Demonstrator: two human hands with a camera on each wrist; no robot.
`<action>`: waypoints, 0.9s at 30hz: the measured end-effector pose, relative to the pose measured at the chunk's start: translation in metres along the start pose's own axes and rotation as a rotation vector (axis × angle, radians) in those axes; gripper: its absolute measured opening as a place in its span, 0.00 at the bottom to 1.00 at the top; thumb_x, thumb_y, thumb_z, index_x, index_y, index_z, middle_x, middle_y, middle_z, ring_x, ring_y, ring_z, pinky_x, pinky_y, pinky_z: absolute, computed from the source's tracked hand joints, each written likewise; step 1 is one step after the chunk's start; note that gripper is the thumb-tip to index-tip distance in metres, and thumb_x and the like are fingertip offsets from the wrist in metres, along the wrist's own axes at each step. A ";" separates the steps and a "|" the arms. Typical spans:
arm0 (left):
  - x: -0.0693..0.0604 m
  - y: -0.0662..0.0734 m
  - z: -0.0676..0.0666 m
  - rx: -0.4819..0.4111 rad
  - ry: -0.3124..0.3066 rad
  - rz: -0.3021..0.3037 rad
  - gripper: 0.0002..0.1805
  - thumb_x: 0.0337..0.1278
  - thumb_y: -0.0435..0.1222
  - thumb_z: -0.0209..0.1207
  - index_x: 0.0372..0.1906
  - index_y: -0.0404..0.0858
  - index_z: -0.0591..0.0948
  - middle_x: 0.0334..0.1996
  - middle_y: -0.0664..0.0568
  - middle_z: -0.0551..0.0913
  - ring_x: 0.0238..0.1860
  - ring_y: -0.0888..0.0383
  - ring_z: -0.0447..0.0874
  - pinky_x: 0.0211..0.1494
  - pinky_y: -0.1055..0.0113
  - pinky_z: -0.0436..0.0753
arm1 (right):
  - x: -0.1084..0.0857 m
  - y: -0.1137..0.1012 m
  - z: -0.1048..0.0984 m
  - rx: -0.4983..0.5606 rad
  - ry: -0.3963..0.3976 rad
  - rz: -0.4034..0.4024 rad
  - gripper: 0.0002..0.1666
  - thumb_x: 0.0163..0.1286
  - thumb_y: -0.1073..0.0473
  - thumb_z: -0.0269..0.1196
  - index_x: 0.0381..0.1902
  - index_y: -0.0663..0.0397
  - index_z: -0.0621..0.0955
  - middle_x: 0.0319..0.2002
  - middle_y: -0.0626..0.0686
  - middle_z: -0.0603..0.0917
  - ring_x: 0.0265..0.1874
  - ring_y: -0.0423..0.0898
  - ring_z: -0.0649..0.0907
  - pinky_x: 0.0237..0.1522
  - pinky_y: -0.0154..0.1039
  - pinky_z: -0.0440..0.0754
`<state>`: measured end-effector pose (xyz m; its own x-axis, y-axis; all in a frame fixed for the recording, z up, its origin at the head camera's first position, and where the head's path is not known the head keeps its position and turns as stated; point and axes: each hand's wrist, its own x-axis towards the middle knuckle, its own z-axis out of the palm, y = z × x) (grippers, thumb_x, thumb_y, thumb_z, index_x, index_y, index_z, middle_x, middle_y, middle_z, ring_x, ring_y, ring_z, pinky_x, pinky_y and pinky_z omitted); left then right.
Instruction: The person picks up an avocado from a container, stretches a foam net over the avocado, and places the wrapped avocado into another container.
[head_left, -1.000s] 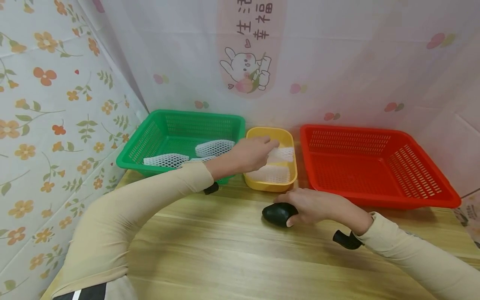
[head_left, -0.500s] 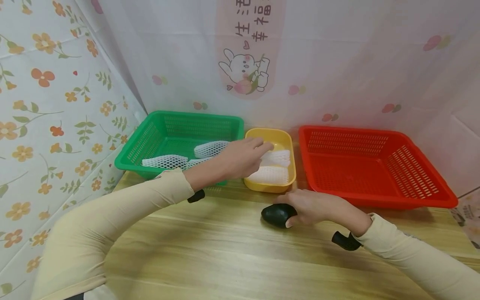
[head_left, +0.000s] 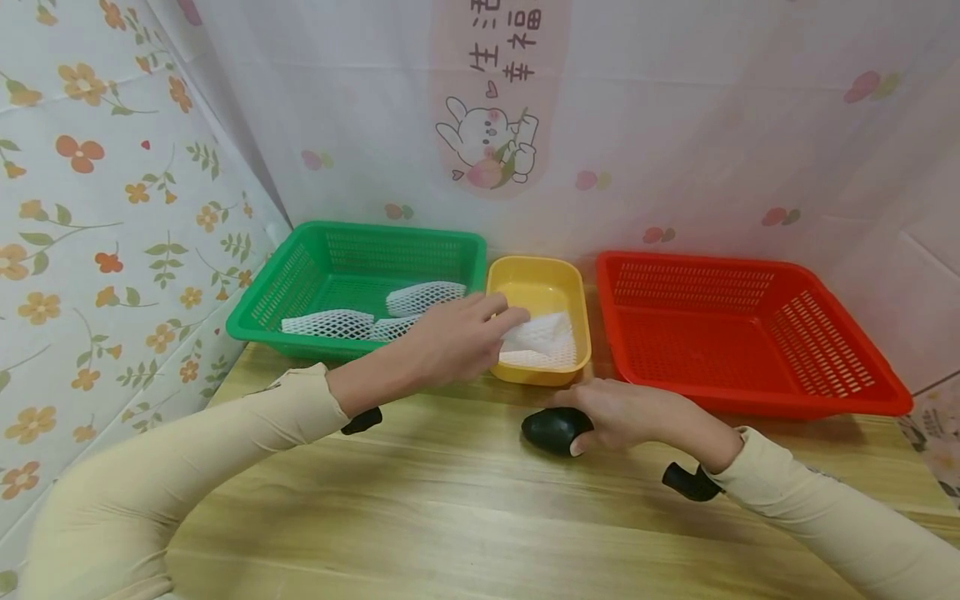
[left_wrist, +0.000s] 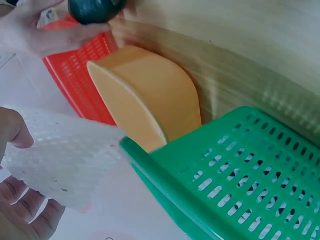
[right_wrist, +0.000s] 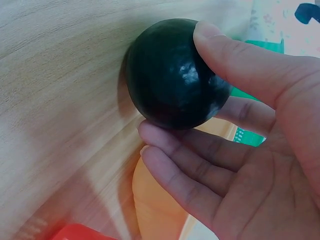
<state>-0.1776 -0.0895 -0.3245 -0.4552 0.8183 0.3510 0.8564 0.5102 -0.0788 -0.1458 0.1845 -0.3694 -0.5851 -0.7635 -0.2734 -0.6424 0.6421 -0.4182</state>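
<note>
Over the yellow basket (head_left: pixel 536 378), my left hand (head_left: pixel 465 337) holds a white foam net sleeve (head_left: pixel 537 333) between thumb and fingers. The left wrist view shows the sleeve (left_wrist: pixel 60 155) spread between the thumb and the curled fingers. Another white net (head_left: pixel 551 360) lies beneath it in the basket. My right hand (head_left: pixel 626 412) grips a dark green avocado (head_left: pixel 551 431) at its right end, low over the table in front of the yellow basket. In the right wrist view, thumb and fingers sit on opposite sides of the glossy avocado (right_wrist: pixel 175 75).
On the left stands a green basket (head_left: pixel 405 235) with several white net pieces (head_left: pixel 327 323); whether they wrap anything is unclear. A red basket (head_left: pixel 750 400) stands at the right. Behind them hangs a printed cloth (head_left: pixel 675 125). The wooden table (head_left: pixel 480 517) extends toward me.
My left hand has drawn left and toward me, shifting the upper net sleeve nearer over the yellow basket's front part. The right hand and avocado have stayed nearly still.
</note>
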 end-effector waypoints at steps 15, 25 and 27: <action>-0.032 0.027 -0.003 0.020 -0.001 0.043 0.25 0.59 0.34 0.63 0.62 0.41 0.76 0.42 0.50 0.78 0.34 0.56 0.76 0.31 0.70 0.78 | 0.000 0.000 0.002 -0.012 0.013 -0.016 0.36 0.59 0.54 0.77 0.64 0.56 0.79 0.52 0.49 0.82 0.46 0.48 0.80 0.50 0.48 0.80; -0.048 0.036 0.008 -0.022 -0.193 0.001 0.35 0.60 0.32 0.62 0.73 0.47 0.67 0.47 0.49 0.76 0.36 0.55 0.77 0.25 0.70 0.76 | 0.000 0.000 0.001 0.008 0.001 0.016 0.37 0.59 0.54 0.78 0.64 0.57 0.78 0.52 0.49 0.82 0.45 0.47 0.79 0.51 0.48 0.80; -0.051 0.035 0.012 -0.036 -0.246 -0.012 0.39 0.60 0.32 0.63 0.76 0.49 0.64 0.47 0.49 0.75 0.36 0.54 0.76 0.24 0.71 0.75 | 0.000 0.000 0.001 0.007 0.001 0.018 0.37 0.59 0.54 0.77 0.64 0.58 0.78 0.52 0.49 0.82 0.45 0.47 0.79 0.50 0.47 0.80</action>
<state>-0.1276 -0.1107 -0.3564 -0.5070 0.8545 0.1132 0.8569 0.5139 -0.0411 -0.1450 0.1846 -0.3701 -0.5969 -0.7516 -0.2806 -0.6284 0.6555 -0.4188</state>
